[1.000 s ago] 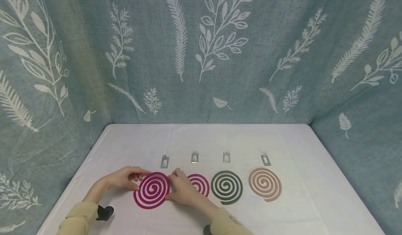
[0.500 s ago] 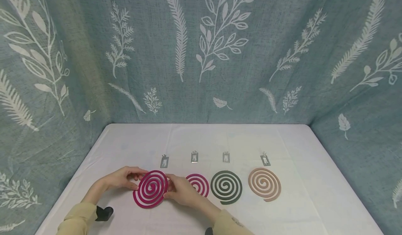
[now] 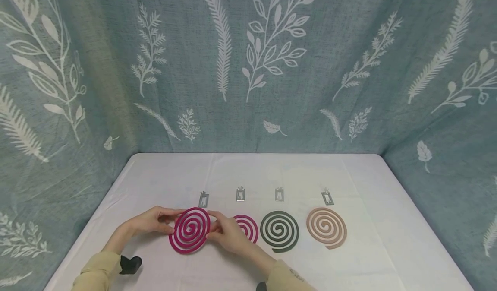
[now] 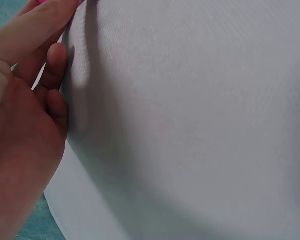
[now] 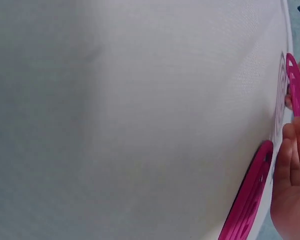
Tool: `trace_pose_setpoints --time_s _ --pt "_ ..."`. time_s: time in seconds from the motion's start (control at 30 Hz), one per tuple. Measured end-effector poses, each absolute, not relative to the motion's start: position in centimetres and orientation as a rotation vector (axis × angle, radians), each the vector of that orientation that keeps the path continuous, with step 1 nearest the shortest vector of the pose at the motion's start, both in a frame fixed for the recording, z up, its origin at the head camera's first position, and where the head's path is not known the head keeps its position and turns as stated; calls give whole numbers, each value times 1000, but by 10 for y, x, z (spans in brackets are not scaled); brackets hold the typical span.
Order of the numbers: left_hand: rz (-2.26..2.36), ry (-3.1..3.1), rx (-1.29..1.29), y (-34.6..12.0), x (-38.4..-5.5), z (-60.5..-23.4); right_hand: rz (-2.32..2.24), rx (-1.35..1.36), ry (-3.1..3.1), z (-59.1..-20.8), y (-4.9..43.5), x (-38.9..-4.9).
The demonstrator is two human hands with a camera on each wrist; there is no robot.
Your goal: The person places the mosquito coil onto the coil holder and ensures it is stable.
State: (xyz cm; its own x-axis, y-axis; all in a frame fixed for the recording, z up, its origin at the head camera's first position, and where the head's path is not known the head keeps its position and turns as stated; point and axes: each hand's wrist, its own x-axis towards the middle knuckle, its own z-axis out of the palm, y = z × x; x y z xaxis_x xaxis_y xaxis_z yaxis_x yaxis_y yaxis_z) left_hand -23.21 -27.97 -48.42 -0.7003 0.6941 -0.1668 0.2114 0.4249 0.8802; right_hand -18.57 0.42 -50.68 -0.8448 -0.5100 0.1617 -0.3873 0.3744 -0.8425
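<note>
Blue-green leaf-print fabric curtain (image 3: 252, 122) backs a white cloth-covered table (image 3: 369, 204); lower left of centre, a round magenta spiral coil (image 3: 190, 229) tilts between the left hand (image 3: 154, 220), pinching its left rim, and right hand (image 3: 233, 238), pinching the opposite rim, neither nearer.

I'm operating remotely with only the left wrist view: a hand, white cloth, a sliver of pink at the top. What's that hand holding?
Observer: A magenta spiral; the left hand pinches its edge.
Operator: Is the other hand on it too?
Observer: Yes, the right hand grips the opposite edge.
Operator: What's partly hidden behind that right hand in the head view?
Observer: A second magenta spiral.
</note>
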Motion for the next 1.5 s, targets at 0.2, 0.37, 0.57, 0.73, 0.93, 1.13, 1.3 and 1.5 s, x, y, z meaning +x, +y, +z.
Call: trace_pose_setpoints --time_s 0.2,0.37,0.57,0.73,0.93,1.13,1.3,1.5 --pt "1231 2170 786 -281 -231 -484 -1585 -828 2501 -512 8 -188" --pt "1208 2234 722 -279 -229 -480 -1681 -715 2419 -510 11 -189" --pt "1184 2319 667 -272 -226 -469 -1782 -554 2314 -499 17 -189" --pt "1185 2366 701 -264 -224 -457 -1863 -479 2243 -491 22 -191" --pt "1223 2437 678 -256 -224 -447 -2043 -396 2101 -485 26 -199" --pt "1267 2531 621 -247 -223 -437 -2084 -352 2092 -476 31 -205" --pt "1287 2550 580 -244 -224 -430 -2064 -441 2065 -470 34 -209" --pt "1334 2499 531 -242 -226 -425 -2029 -481 2070 -466 35 -213"
